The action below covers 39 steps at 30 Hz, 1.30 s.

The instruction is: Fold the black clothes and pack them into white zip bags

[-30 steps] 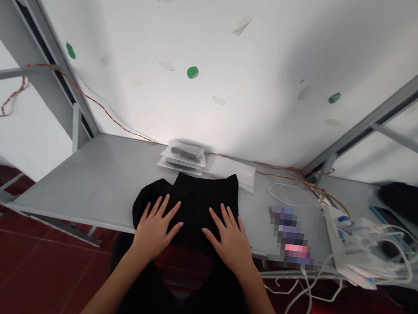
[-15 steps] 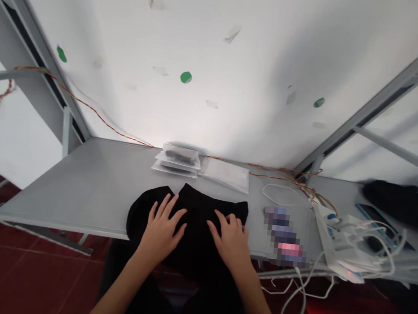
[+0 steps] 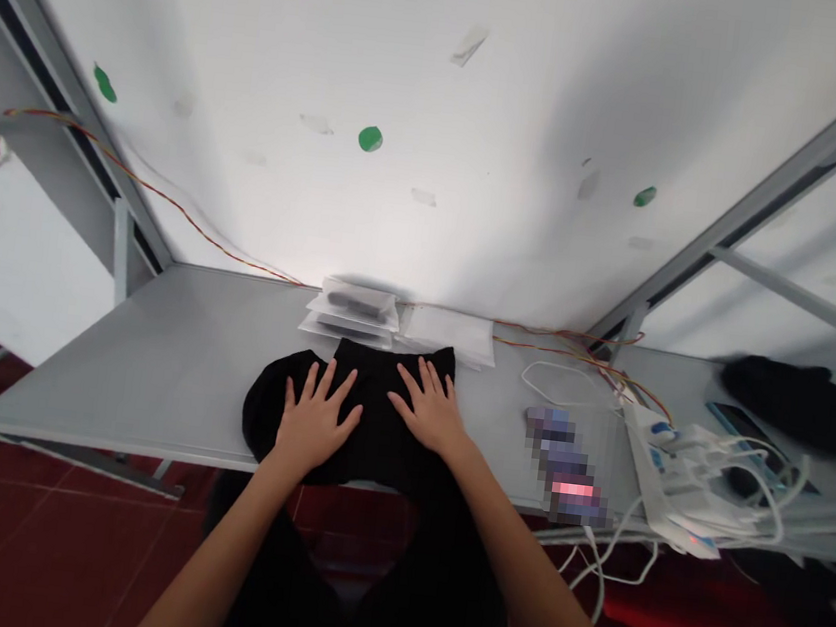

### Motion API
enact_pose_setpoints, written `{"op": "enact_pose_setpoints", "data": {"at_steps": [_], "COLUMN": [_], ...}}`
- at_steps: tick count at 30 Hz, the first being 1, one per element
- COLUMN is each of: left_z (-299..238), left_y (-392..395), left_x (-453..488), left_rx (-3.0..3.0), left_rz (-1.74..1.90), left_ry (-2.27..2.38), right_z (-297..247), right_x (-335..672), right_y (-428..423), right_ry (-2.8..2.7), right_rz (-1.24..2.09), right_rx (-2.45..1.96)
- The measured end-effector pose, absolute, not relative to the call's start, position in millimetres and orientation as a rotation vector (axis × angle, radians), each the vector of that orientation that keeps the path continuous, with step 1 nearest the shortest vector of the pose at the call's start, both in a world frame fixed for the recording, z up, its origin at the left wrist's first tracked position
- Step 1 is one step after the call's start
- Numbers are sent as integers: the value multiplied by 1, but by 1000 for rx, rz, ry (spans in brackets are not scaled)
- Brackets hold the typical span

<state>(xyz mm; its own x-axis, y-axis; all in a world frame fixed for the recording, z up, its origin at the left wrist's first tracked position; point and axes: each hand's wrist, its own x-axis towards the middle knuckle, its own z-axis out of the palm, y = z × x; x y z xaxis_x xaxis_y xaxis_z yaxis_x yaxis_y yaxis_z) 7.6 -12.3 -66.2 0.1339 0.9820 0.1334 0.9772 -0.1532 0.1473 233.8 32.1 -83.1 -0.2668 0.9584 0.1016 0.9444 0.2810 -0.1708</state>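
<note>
A black garment lies on the grey table, partly hanging over the front edge. My left hand rests flat on its left part with the fingers spread. My right hand lies flat on the upper right part of the cloth, fingers stretched toward the wall. Neither hand holds anything.
Clear plastic packets are stacked against the wall behind the garment. A white power strip with chargers and white cables lies at the right, with a dark cloth beyond it. Red-yellow wires run along the wall. Grey metal frame bars flank both sides.
My right hand has slid forward and left over the cloth toward the wall, smoothing it. The garment's right edge has drawn inward. My left hand stays almost in place.
</note>
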Motion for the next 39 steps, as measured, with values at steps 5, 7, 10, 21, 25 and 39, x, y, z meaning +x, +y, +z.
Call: {"op": "enact_pose_setpoints", "data": {"at_steps": [5, 7, 10, 21, 25, 39], "left_z": [-66, -66, -64, -67, -68, 1], "left_y": [10, 16, 19, 1, 0, 106], "left_x": [7, 8, 11, 11, 11, -49], "left_rx": [2289, 2283, 2283, 2311, 2308, 1579], "left_rz": [329, 341, 353, 397, 403, 1380], "left_ry": [2102, 2104, 2108, 2122, 2104, 1920], "right_z": [-81, -80, -77, -76, -77, -34], "right_x": [230, 231, 233, 204, 212, 208], "right_y": [66, 76, 84, -10, -22, 131], "right_ry": [-2398, -2399, -2396, -2377, -2336, -1877], "right_rz": [119, 116, 102, -6, 45, 795], "right_rx": [-1722, -1714, -1706, -1592, -1634, -1533]}}
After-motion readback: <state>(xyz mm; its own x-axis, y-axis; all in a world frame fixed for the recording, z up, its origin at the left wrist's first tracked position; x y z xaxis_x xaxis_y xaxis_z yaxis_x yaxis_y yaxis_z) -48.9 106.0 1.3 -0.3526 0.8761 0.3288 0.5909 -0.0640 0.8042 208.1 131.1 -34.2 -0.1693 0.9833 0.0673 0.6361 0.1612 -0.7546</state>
